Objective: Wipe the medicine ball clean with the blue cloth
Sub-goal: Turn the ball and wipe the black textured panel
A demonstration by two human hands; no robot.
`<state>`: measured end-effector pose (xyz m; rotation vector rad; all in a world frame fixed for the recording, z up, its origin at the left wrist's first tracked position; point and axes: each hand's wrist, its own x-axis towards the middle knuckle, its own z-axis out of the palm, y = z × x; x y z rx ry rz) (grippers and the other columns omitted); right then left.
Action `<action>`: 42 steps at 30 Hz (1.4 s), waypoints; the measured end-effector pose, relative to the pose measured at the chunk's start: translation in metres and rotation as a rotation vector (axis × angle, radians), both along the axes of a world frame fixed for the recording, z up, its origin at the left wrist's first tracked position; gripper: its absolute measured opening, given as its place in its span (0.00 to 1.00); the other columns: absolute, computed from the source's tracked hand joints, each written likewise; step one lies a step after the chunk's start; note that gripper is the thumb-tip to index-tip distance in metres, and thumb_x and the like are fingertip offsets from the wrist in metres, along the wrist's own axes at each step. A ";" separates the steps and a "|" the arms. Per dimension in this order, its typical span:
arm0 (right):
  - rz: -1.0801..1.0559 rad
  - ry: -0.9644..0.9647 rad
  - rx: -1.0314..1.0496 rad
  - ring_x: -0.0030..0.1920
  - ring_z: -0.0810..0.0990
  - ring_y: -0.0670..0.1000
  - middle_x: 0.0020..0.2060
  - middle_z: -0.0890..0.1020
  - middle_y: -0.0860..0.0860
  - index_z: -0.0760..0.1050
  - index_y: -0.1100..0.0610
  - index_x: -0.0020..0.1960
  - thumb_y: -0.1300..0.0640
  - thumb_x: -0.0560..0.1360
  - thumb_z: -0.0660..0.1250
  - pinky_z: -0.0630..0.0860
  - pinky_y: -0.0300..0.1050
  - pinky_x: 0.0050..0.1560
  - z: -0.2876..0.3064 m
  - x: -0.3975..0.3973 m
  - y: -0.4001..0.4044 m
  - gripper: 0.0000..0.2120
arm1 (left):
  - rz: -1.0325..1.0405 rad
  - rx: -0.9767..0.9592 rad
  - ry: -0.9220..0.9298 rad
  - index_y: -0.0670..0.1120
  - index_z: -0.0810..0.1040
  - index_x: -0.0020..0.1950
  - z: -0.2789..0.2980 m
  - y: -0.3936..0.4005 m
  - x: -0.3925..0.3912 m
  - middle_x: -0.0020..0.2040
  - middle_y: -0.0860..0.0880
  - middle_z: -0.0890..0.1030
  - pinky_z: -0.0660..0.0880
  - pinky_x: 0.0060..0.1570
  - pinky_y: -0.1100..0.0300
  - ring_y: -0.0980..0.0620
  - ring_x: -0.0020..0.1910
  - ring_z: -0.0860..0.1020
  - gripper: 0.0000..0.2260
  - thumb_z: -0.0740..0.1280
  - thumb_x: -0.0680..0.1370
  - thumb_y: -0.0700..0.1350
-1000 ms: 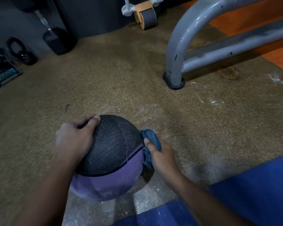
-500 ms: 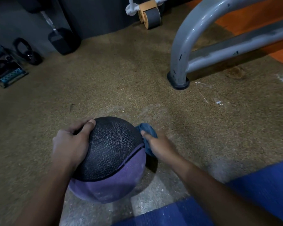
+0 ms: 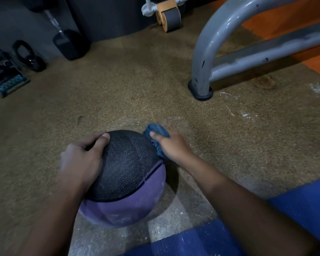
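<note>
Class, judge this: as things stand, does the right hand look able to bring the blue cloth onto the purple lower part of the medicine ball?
Probably yes. The right hand already presses the blue cloth against the medicine ball, and nothing covers the purple part below it.

The right hand (image 3: 171, 145) slides the blue cloth (image 3: 157, 133) from the medicine ball's (image 3: 126, 174) right side up toward its far upper edge, its arm now reaching further out.

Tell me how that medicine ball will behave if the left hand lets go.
The medicine ball is round on flat floor, so it would probably roll under the blue cloth's push. Its textured skin likely grips well. It probably feels heavy.
</note>
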<state>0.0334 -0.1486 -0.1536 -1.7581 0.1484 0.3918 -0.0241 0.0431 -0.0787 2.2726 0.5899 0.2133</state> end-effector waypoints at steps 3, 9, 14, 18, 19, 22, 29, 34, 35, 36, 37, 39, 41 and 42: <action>-0.032 0.075 0.015 0.42 0.81 0.46 0.42 0.82 0.46 0.80 0.50 0.50 0.46 0.80 0.65 0.72 0.39 0.41 -0.018 -0.029 -0.010 0.09 | -0.015 0.014 0.035 0.69 0.82 0.48 0.003 0.000 0.006 0.59 0.58 0.82 0.68 0.63 0.55 0.52 0.63 0.76 0.07 0.66 0.74 0.63; 0.009 -0.345 -0.179 0.43 0.76 0.47 0.43 0.76 0.46 0.76 0.43 0.44 0.40 0.77 0.64 0.70 0.45 0.43 0.029 -0.061 -0.009 0.09 | -0.123 0.027 0.038 0.68 0.82 0.49 0.006 -0.002 0.008 0.58 0.60 0.82 0.67 0.63 0.58 0.57 0.62 0.75 0.05 0.68 0.75 0.59; 0.061 -0.276 -0.144 0.42 0.81 0.50 0.41 0.82 0.47 0.79 0.48 0.45 0.41 0.76 0.66 0.78 0.49 0.49 0.040 -0.020 0.005 0.11 | -0.162 0.006 0.005 0.68 0.82 0.50 0.004 0.003 0.003 0.58 0.63 0.81 0.68 0.66 0.57 0.59 0.62 0.75 0.06 0.68 0.76 0.57; -0.015 0.105 0.033 0.48 0.83 0.52 0.48 0.85 0.50 0.82 0.52 0.54 0.45 0.78 0.67 0.78 0.48 0.54 -0.004 -0.006 -0.003 0.12 | -0.152 -0.016 0.000 0.66 0.83 0.52 0.003 0.004 0.000 0.58 0.63 0.81 0.68 0.66 0.57 0.60 0.62 0.75 0.07 0.69 0.76 0.56; -0.022 0.166 0.064 0.46 0.83 0.51 0.49 0.85 0.51 0.81 0.52 0.54 0.46 0.78 0.66 0.77 0.44 0.49 -0.010 -0.016 -0.007 0.12 | -0.152 -0.028 0.010 0.66 0.83 0.51 0.003 0.005 0.002 0.57 0.63 0.82 0.68 0.66 0.56 0.59 0.61 0.76 0.06 0.69 0.76 0.57; -0.083 0.184 0.156 0.46 0.84 0.49 0.46 0.85 0.50 0.80 0.47 0.49 0.47 0.80 0.65 0.77 0.42 0.45 -0.017 -0.055 -0.017 0.07 | -0.150 -0.064 0.049 0.65 0.83 0.49 0.004 0.006 0.011 0.53 0.62 0.83 0.70 0.62 0.58 0.58 0.58 0.78 0.04 0.70 0.75 0.56; -0.047 -0.199 -0.012 0.40 0.82 0.50 0.40 0.84 0.50 0.80 0.50 0.49 0.42 0.77 0.65 0.77 0.49 0.43 0.034 -0.069 -0.018 0.12 | -0.157 0.010 0.093 0.69 0.82 0.49 0.004 0.005 0.018 0.56 0.63 0.82 0.71 0.64 0.53 0.56 0.59 0.77 0.09 0.67 0.71 0.65; -0.160 0.132 0.050 0.43 0.80 0.48 0.49 0.84 0.50 0.80 0.50 0.56 0.45 0.80 0.64 0.71 0.38 0.39 -0.009 -0.046 -0.012 0.12 | -0.071 -0.016 0.093 0.71 0.81 0.43 0.006 0.000 0.023 0.55 0.62 0.83 0.71 0.64 0.52 0.54 0.59 0.77 0.10 0.65 0.65 0.68; -0.182 0.230 0.108 0.43 0.80 0.47 0.51 0.84 0.51 0.79 0.51 0.59 0.45 0.80 0.64 0.73 0.38 0.39 -0.021 -0.054 -0.010 0.13 | -0.060 -0.018 0.098 0.71 0.81 0.41 0.006 0.000 0.025 0.55 0.61 0.83 0.72 0.64 0.51 0.54 0.59 0.78 0.08 0.66 0.66 0.68; -0.196 0.288 0.153 0.45 0.80 0.48 0.53 0.83 0.52 0.77 0.51 0.61 0.45 0.80 0.64 0.76 0.41 0.42 -0.029 -0.064 -0.009 0.14 | -0.053 -0.021 0.105 0.71 0.81 0.39 0.007 0.000 0.028 0.54 0.60 0.83 0.72 0.64 0.51 0.53 0.59 0.78 0.06 0.67 0.67 0.67; -0.207 0.294 0.179 0.47 0.81 0.48 0.53 0.83 0.52 0.77 0.50 0.61 0.45 0.80 0.64 0.79 0.46 0.46 -0.032 -0.074 -0.008 0.13 | -0.047 -0.024 0.119 0.69 0.81 0.39 0.008 0.001 0.030 0.54 0.59 0.83 0.72 0.63 0.52 0.52 0.59 0.77 0.04 0.68 0.69 0.65; -0.221 0.191 0.227 0.49 0.83 0.49 0.52 0.85 0.50 0.79 0.46 0.57 0.45 0.79 0.64 0.80 0.54 0.54 -0.024 -0.089 -0.008 0.10 | -0.031 -0.026 0.134 0.67 0.82 0.39 0.006 0.004 0.036 0.55 0.56 0.83 0.72 0.62 0.53 0.50 0.59 0.77 0.04 0.69 0.71 0.63; -0.221 -0.005 0.229 0.48 0.84 0.49 0.47 0.85 0.49 0.81 0.44 0.53 0.41 0.76 0.65 0.80 0.56 0.54 -0.005 -0.092 -0.010 0.12 | -0.012 -0.043 0.140 0.65 0.84 0.44 0.006 0.005 0.040 0.57 0.53 0.83 0.72 0.61 0.54 0.48 0.59 0.77 0.07 0.69 0.71 0.63; -0.200 -0.118 0.175 0.47 0.83 0.50 0.45 0.84 0.49 0.81 0.44 0.52 0.38 0.74 0.64 0.80 0.55 0.52 0.007 -0.089 -0.009 0.13 | -0.001 -0.048 0.144 0.63 0.84 0.46 0.006 0.006 0.042 0.58 0.52 0.82 0.72 0.59 0.55 0.47 0.59 0.77 0.09 0.68 0.72 0.63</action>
